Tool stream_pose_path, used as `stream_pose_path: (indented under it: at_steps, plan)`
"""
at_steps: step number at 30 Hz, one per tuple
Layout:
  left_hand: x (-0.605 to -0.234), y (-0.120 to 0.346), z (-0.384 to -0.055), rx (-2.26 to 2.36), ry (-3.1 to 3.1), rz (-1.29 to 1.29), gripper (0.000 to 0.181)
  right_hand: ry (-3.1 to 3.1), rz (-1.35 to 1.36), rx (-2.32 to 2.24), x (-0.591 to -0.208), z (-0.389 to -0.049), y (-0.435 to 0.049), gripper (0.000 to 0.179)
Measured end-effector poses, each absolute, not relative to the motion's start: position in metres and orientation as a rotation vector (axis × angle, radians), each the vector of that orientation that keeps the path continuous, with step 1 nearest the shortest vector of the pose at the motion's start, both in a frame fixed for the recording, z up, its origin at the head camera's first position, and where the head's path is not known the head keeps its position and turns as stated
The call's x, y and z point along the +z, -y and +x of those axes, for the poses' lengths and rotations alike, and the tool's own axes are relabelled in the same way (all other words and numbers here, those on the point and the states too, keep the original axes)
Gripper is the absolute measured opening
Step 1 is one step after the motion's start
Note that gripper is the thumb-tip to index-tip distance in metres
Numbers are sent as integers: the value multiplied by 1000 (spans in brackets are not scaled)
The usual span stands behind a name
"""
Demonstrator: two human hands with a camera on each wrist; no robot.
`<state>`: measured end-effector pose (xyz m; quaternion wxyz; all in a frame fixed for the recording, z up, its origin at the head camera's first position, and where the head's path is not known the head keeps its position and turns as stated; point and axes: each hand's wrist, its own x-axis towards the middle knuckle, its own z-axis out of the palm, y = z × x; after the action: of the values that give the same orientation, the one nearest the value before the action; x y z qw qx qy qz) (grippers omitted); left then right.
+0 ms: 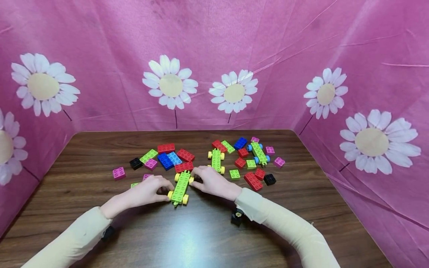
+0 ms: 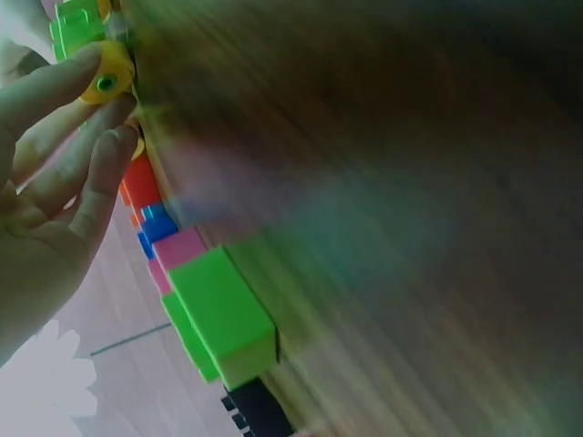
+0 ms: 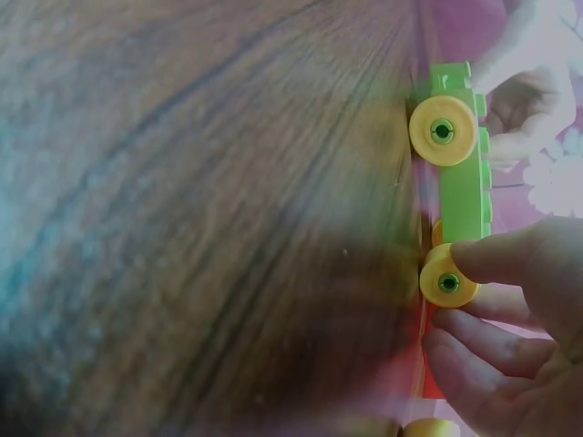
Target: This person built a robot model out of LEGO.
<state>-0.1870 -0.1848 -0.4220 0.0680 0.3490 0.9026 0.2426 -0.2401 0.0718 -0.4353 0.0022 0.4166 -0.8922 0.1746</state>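
A light green toy car base (image 1: 181, 187) with yellow wheels stands on the table between the hands, its long side slanting away from the body. My left hand (image 1: 149, 191) pinches its near left wheel (image 2: 109, 76) with thumb and fingers. On the other side, my right hand (image 1: 214, 181) pinches the far right wheel (image 3: 449, 276). Behind the right hand stands a second green car base (image 1: 216, 160) with yellow wheels, partly covered by that hand. Just beyond the held base lies a red brick (image 1: 184, 167).
Loose red, blue, pink, green and black bricks lie behind the left hand, among them a black brick (image 1: 135, 163). More bricks spread to the right around a green car base (image 1: 259, 153) with blue wheels. A pink flowered cloth (image 1: 207, 33) hangs around the table (image 1: 301, 223).
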Motion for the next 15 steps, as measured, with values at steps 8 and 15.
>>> stream_pose_path:
  at_steps: [8,15]
  plan:
    - [-426,171,-186,811,-2700,1061,21,2802,1318,591,-433,-240,-78,21]
    - [-428,157,-183,828,-2700,1092,20,2785,1323,589,-432,-241,-86,20]
